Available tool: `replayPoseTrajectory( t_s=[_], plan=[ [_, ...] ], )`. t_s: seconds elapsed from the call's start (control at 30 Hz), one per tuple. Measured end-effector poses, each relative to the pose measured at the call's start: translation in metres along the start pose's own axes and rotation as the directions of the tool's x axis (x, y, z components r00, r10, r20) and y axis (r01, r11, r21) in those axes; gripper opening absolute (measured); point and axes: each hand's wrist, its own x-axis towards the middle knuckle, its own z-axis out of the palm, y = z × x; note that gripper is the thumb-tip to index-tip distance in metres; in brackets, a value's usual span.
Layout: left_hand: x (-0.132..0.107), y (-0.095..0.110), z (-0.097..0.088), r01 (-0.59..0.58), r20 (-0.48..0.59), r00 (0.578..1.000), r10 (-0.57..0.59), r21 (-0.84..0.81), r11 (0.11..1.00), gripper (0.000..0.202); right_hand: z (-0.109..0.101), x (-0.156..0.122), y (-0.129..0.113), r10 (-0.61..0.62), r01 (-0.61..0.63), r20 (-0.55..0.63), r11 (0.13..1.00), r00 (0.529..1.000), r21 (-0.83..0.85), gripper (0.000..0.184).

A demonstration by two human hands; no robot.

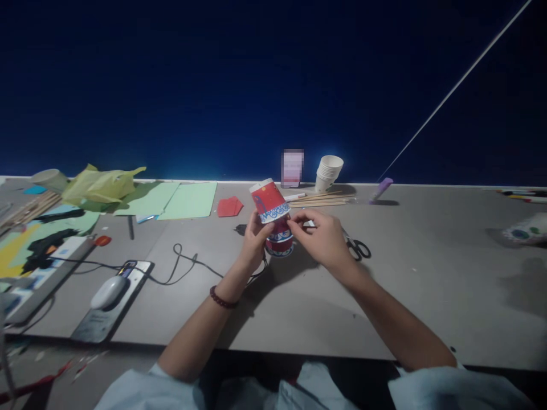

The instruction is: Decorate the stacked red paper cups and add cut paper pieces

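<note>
Two bare forearms are seen reaching from pale sleeves over a grey table (299, 319). A bead bracelet (222, 298) is worn on the left wrist. A stack of red cups (280, 242) with blue-and-white bands is held between both hands at the table's middle. The left hand (253, 238) is closed around the stack's left side. The top cup (269, 200) is tilted left, above the left fingers. The right hand (322, 236) is pinched on the stack's right side. Scissors (358, 248) lie just right of that hand, and a mouse (109, 291) lies well to the left. Farther back are seen red paper (229, 206), green sheets (190, 199), sticks (320, 200) and white cups (329, 172), before a blue wall (256, 85).
</note>
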Motion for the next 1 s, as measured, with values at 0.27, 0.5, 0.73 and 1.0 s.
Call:
replayPoseTrajectory(
  t_s=[0.27,0.5,0.73,1.0],
  plan=[
    [0.0,0.001,-0.002,0.082,0.014,0.997,-0.081,-0.05,0.995,0.053,-0.004,0.001,-0.004,0.05,-0.05,0.009,0.995,0.999,0.08,0.01],
    [0.001,0.005,-0.001,0.251,0.031,0.968,-0.249,-0.145,0.957,0.046,-0.007,0.0,-0.008,-0.055,0.052,0.034,0.995,0.998,0.085,0.011],
    [0.001,0.004,-0.005,0.296,0.065,0.955,-0.289,-0.157,0.942,0.044,-0.008,-0.003,-0.015,-0.203,0.205,0.122,0.979,0.971,0.003,0.025],
    [0.0,0.004,-0.004,0.298,0.081,0.954,-0.289,-0.145,0.943,0.046,-0.009,-0.003,-0.015,-0.268,0.275,0.133,0.961,0.954,-0.035,0.024]
  ],
)
